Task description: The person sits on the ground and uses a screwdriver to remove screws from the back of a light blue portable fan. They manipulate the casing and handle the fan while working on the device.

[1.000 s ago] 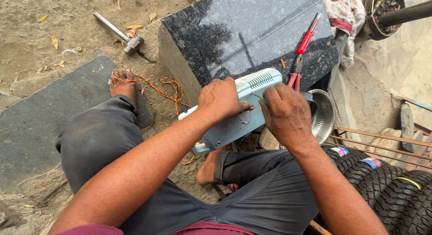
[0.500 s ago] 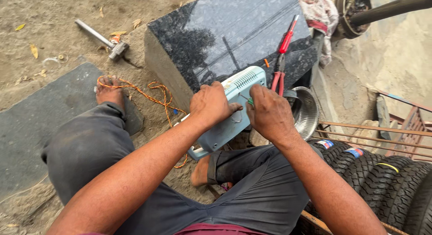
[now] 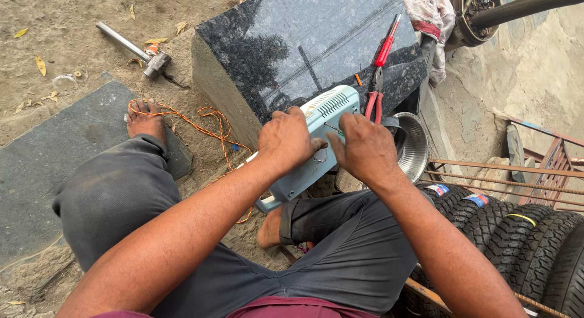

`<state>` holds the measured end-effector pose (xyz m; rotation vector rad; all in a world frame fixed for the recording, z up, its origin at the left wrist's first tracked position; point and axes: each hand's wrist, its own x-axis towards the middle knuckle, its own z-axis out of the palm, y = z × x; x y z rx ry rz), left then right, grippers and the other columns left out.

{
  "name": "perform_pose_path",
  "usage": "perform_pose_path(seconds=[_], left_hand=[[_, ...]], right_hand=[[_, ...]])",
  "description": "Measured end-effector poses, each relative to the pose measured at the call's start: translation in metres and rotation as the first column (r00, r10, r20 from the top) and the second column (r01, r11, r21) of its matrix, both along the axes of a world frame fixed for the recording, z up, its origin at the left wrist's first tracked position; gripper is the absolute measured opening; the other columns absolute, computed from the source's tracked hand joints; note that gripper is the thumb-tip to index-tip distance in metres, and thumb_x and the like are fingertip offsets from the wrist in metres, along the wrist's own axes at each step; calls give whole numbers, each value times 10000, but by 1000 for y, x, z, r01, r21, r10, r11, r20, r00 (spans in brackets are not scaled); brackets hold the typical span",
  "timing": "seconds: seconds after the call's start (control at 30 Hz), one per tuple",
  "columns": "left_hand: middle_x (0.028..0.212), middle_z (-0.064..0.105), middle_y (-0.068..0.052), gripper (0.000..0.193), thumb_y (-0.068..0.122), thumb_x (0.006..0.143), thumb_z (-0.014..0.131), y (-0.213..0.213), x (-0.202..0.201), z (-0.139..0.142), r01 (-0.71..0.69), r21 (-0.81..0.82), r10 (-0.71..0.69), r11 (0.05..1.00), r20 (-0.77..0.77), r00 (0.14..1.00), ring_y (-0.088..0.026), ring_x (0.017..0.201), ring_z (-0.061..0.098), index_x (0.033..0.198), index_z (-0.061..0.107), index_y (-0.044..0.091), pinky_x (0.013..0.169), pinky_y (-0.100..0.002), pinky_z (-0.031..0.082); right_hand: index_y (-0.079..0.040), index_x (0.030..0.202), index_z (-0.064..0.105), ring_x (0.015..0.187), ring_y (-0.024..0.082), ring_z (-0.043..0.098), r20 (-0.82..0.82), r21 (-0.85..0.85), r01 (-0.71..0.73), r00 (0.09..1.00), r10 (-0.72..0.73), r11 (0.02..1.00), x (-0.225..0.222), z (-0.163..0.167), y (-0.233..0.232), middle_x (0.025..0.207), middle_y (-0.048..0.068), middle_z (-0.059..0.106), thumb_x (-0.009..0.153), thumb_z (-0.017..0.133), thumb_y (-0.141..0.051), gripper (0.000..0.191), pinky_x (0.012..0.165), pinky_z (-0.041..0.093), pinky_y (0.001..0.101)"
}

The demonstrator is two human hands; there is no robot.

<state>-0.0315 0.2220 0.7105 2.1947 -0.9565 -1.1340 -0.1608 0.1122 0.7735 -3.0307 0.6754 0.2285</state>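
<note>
Head view: the left hand [image 3: 287, 138] clamps the pale blue box [image 3: 310, 144], propped from the lap against the black stone block [image 3: 310, 47]. The right hand [image 3: 365, 149] seems to pinch a thin tool, though it is barely visible. A slip could jab the left fingers. Red pliers [image 3: 378, 71] lie at one o'clock.

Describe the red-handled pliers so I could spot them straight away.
Find the big polished black stone block in front of the seated person. Along its right edge lie the pliers, grey jaws pointing down toward the steel bowl, just beyond the right hand. Their bright red handles set them apart from the grey hammer lying in the dirt on the left.
</note>
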Motion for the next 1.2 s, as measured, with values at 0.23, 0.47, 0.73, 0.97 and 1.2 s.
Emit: perform_pose_path(seconds=[0.23,0.47,0.73,0.97,1.2], left_hand=[[1167,617,-253,866,566,725,874,0,-1,1,-30,-28,31,999,19,999,-380,1023,697,1243,546,-45,850,-477,582],[1129,631,-238,869,549,747,860,-1,-6,3,-7,-22,9,1000,89,996,-353,985,717,1247,530,-80,789,-456,610],[1120,638,-235,858,564,734,868,1,-9,1,-14,-59,19,998,77,997,-363,987,715,1217,548,-69,817,-456,598],[1139,627,-251,857,578,729,866,-1,-5,2,-7,-32,8,999,45,999,-376,1002,706,1218,546,-49,821,-466,594],[1122,633,-236,825,540,759,856,2,-13,9,3,-55,3,998,111,994,-362,959,725,1204,540,-79,741,-466,612]], right_hand=[[-42,932,607,875,299,617,181,-86,-218,956,230,972,-7,10,3,916,113,611,856,759,-126,190,762,474,444],[-73,904,637,858,269,576,219,-263,-288,912,348,921,-17,-1,9,869,68,623,892,769,-187,175,838,404,442],[-23,860,569,811,346,631,158,77,-37,987,25,996,-20,-10,0,811,134,603,942,757,-193,267,721,481,483],[-13,987,589,916,343,631,286,130,-79,957,39,988,-23,1,8,930,137,613,858,752,-90,222,785,489,461],[-69,959,645,850,259,620,292,-196,-173,929,226,965,-34,-13,10,901,72,661,923,786,-153,168,803,397,417]])
